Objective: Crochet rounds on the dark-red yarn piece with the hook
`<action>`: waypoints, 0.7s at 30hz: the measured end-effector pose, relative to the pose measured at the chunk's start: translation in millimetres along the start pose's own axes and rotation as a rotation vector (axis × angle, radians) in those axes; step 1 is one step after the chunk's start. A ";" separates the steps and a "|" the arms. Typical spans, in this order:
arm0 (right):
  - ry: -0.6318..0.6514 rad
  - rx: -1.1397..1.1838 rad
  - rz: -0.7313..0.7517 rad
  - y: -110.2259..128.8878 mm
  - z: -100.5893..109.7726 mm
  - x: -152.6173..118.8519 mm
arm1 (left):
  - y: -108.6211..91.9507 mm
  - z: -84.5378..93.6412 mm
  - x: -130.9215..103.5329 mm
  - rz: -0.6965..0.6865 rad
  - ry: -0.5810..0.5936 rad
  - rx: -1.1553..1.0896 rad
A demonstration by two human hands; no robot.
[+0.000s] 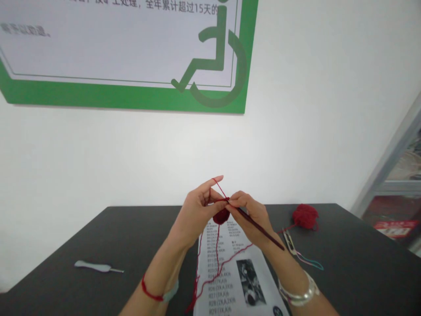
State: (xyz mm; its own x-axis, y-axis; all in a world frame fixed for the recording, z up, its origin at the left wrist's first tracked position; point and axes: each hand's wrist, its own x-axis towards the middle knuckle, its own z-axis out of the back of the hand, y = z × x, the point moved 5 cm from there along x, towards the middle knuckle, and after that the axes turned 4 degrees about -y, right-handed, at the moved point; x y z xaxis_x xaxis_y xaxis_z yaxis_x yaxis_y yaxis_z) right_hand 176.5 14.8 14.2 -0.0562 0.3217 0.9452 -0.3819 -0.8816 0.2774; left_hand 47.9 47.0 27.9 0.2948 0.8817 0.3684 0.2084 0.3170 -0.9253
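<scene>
My left hand pinches a small dark red crochet piece, with red yarn running over its raised index finger. Closed around a dark brown crochet hook is my right hand; the hook's tip meets the piece's top edge, hidden between the fingers. Loose strands of red yarn hang from the work and trail over a printed pattern sheet below. A ball of red yarn lies to the right, its strand leading toward my right wrist.
On the dark table, a crochet hook with a pale handle lies at left. Thread snips with a blue and pink cord lie at right. Behind stands a white wall with a green-bordered sign; a shelf is at far right.
</scene>
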 end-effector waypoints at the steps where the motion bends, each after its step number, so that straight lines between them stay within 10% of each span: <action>1: 0.016 -0.019 0.062 0.2 0.1 -0.9 | 2.6 0.4 1.3 0.046 0.029 -0.058; 6: 0.019 -0.243 0.281 2.7 -8.7 -9.8 | 14.9 -2.5 4.8 0.207 0.083 -0.259; 15: -0.219 0.398 -0.494 -13.2 -9.7 -7.9 | -4.0 3.9 0.2 -0.110 -0.197 0.069; 21: -0.150 0.269 -0.436 3.8 0.4 -2.5 | -10.4 7.0 -3.7 -0.306 -0.266 0.319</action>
State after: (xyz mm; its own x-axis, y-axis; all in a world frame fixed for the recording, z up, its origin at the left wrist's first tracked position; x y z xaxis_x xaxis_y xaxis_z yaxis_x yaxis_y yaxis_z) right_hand 175.6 10.4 13.0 0.1945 0.6425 0.7412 -0.0894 -0.7409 0.6657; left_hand 38.1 42.9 35.6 0.0087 0.7773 0.6291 -0.0586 0.6284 -0.7757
